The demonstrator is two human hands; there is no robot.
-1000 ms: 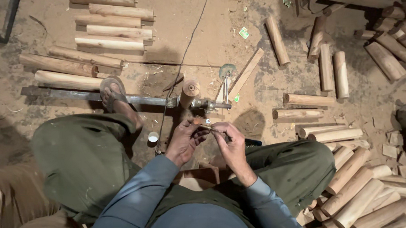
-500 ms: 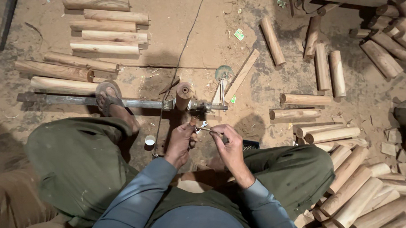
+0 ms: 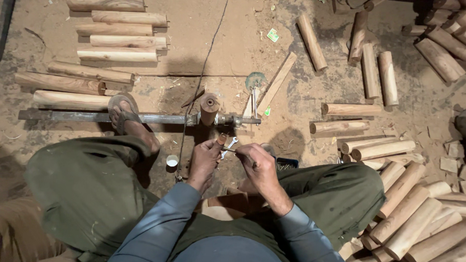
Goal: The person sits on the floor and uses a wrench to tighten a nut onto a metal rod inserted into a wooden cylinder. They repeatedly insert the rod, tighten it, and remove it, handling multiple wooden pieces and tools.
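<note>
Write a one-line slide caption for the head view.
Seated on a sawdust floor among cut wooden billets, a person's left hand and right hand work a thin metal tool.

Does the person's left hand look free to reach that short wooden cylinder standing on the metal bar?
Probably yes. The left hand sits just below the wooden cylinder on the metal bar, with only bare ground between, though its fingers seem busy with a small piece.

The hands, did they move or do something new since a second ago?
Hardly. The left hand and right hand stay close together, still pinching a thin metal piece between them. The foot stays on the metal bar, and the wooden piece stays put.
</note>
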